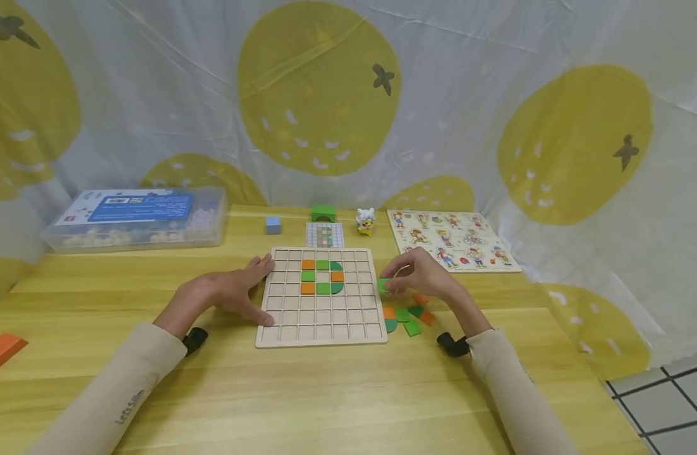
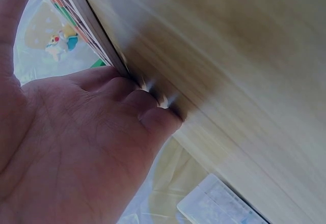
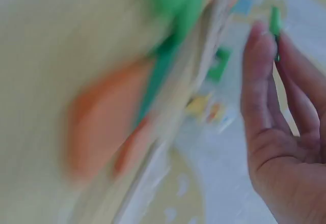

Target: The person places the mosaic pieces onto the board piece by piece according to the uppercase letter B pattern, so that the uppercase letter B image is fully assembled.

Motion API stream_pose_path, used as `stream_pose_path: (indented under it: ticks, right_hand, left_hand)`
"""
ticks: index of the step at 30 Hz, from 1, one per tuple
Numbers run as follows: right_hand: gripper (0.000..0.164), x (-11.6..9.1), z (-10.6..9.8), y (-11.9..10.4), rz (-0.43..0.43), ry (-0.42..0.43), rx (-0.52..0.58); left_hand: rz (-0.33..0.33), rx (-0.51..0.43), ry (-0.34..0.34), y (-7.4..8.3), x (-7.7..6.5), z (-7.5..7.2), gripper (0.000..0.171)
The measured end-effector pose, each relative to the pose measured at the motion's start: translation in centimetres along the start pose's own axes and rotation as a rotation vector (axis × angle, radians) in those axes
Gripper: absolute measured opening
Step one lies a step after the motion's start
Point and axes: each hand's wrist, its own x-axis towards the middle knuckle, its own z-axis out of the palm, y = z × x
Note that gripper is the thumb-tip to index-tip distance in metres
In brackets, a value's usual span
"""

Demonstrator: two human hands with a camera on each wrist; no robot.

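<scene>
A wooden grid board [image 1: 356,311] lies on the table with orange, light green and dark green tiles set in its upper middle cells around one bare cell. My left hand [image 1: 231,292] rests along the board's left edge, thumb on its lower left corner area and fingers at the upper left. Between thumb and fingers my right hand [image 1: 424,277] pinches a light green tile [image 3: 275,23], just off the board's right edge. Loose tiles lie below that hand, among them a green one [image 1: 412,328] and an orange one [image 1: 389,312].
Behind the board stand a pattern card [image 1: 325,234], a green arch block [image 1: 323,213], a blue cube [image 1: 273,225] and a small figurine [image 1: 365,222]. A picture puzzle board [image 1: 453,240] lies at back right, a clear bead box [image 1: 138,218] at back left. An orange block [image 1: 2,354] is far left.
</scene>
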Motion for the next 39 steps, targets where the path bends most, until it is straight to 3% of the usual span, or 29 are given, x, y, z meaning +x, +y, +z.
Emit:
stream_pose_path:
  ticks: [4, 8, 15, 29, 33, 39]
  right_hand:
    - [0.014, 1.4, 2.4, -2.6, 0.018, 0.01, 0.168]
    - [0.014, 3.9, 5.8, -5.1, 0.016, -0.027, 0.251]
    - [0.006, 6.8, 9.4, -5.9, 0.096, -0.01, 0.153]
    - [0.004, 6.7, 9.8, -6.6, 0.168, 0.01, 0.087]
    - [0.006, 6.3, 9.2, -6.4, 0.105, 0.009, 0.014]
    - [0.01, 6.0, 8.5, -5.8, 0.006, -0.093, 0.034]
  left_hand:
    - [0.002, -0.003, -0.001, -0.1, 0.0, 0.1, 0.135]
    - [-0.007, -0.003, -0.005, -0.1, 0.2, 0.1, 0.134]
    - [-0.01, 0.013, -0.007, 0.2, 0.5, 0.2, 0.135]
    - [-0.018, 0.011, 0.001, 0.1, 0.2, 0.1, 0.135]
    - [-0.024, 0.014, 0.003, 0.1, 0.2, 0.1, 0.136]
    - [-0.025, 0.01, 0.005, 0.1, 0.1, 0.1, 0.136]
